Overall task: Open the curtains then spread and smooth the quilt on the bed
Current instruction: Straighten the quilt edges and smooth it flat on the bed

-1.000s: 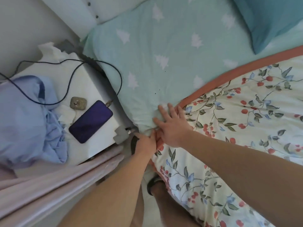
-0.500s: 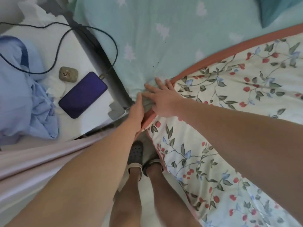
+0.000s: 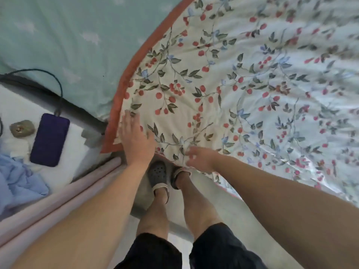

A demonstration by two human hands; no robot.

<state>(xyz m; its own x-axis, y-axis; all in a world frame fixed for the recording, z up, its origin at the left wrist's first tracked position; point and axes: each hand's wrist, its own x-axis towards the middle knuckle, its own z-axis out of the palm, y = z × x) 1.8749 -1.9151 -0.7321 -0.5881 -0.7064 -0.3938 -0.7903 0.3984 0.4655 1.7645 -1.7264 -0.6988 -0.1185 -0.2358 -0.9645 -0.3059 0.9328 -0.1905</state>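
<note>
A cream quilt [image 3: 223, 78] printed with red berries and leaves, edged in orange, lies across the bed over a mint green sheet [image 3: 73, 39]. My left hand [image 3: 136, 138] presses flat, fingers straight, on the quilt's near corner by the orange border. My right hand [image 3: 200, 157] hovers over the quilt's near edge a little to the right, blurred, fingers loosely spread and holding nothing. A pale pink curtain [image 3: 58, 195] hangs in folds at the lower left.
A white bedside table [image 3: 77, 144] stands left of the bed with a dark purple phone [image 3: 49, 139] on a black cable [image 3: 58, 88], a small olive case [image 3: 22, 128] and blue cloth [image 3: 19, 181]. My legs and grey clogs [image 3: 158, 173] stand against the bed's edge.
My view has tilted down and right along the bed. Both hands have left the quilt's corner at the sheet; the left now lies flat on the quilt and the right has moved right along its edge.
</note>
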